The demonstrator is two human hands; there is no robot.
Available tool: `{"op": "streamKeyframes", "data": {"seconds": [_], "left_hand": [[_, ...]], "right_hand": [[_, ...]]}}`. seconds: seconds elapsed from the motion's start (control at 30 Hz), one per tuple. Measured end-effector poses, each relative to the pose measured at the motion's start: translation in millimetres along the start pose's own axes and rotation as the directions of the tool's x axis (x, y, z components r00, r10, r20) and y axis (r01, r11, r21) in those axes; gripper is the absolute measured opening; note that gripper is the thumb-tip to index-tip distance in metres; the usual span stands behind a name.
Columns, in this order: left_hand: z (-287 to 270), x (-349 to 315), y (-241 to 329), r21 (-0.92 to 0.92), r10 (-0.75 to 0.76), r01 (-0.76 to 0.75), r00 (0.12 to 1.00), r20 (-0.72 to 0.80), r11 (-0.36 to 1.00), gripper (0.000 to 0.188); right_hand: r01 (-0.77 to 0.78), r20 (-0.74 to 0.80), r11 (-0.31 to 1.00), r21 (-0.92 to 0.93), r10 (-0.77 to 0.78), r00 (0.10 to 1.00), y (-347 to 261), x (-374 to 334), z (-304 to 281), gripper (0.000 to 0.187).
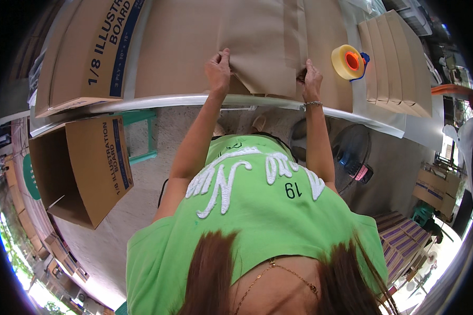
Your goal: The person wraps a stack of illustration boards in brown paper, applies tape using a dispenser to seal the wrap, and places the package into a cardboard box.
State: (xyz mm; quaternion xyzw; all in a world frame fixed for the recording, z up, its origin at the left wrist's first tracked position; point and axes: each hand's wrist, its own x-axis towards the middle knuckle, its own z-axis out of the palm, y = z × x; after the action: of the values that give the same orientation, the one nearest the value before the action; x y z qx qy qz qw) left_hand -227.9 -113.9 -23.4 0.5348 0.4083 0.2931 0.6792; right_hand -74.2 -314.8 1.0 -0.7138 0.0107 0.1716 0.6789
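Observation:
A sheet of brown kraft paper (268, 50) lies creased across the table in front of me, its near edge lifted and folded at the front. My left hand (218, 72) pinches the paper's left side between thumb and fingers. On the opposite side my right hand (311, 81) has its fingers closed at the paper's right edge, with the thumb pointing away from me. Just right of that hand rests a roll of yellowish tape (338, 63) on an orange and blue dispenser. More brown paper or board spreads flat beneath the sheet.
A tall brown carton (73, 58) stands at the table's left. Several brown-wrapped packs (391, 60) are lined up at its right. Below the table's front edge (178, 100), an open carton (100, 168) sits near a green stool (153, 134). A clear round container (352, 152) is on the right.

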Motion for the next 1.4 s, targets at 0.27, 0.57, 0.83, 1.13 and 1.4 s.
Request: {"op": "streamKeyframes", "data": {"seconds": [0.27, 0.57, 0.83, 1.13, 1.4], "left_hand": [[-6.5, -34.1, -6.1, -0.009, -0.217, 0.220, 0.968, 0.130, 0.976, 0.041], [1.9, 1.1, -18.4, 0.287, 0.126, -0.063, 0.970, -0.207, 0.956, 0.050], [14.3, -60.8, 0.1, 0.211, -0.052, 0.045, 0.998, 0.028, 0.976, 0.044], [13.6, -60.9, -9.5, 0.125, -0.023, 0.008, 0.992, 0.123, 0.992, 0.039], [21.0, -45.9, -34.9, 0.294, 0.061, -0.106, 0.986, 0.157, 0.950, 0.043]], "right_hand": [[0.091, 0.178, 0.995, -0.048, -0.082, 0.981, 6.6, -16.0, -5.4, 0.032], [-0.144, 0.135, 0.981, 0.129, 0.127, 0.983, 37.1, 37.1, 3.2, 0.008], [0.879, 0.655, -0.032, -0.475, -0.679, 0.330, 62.3, 35.7, -65.1, 0.047], [0.816, 0.566, 0.518, -0.256, -0.604, 0.562, 41.5, 6.9, -43.0, 0.047], [0.887, 0.590, 0.210, -0.412, -0.680, 0.435, 61.7, 19.2, -48.9, 0.050]]}}
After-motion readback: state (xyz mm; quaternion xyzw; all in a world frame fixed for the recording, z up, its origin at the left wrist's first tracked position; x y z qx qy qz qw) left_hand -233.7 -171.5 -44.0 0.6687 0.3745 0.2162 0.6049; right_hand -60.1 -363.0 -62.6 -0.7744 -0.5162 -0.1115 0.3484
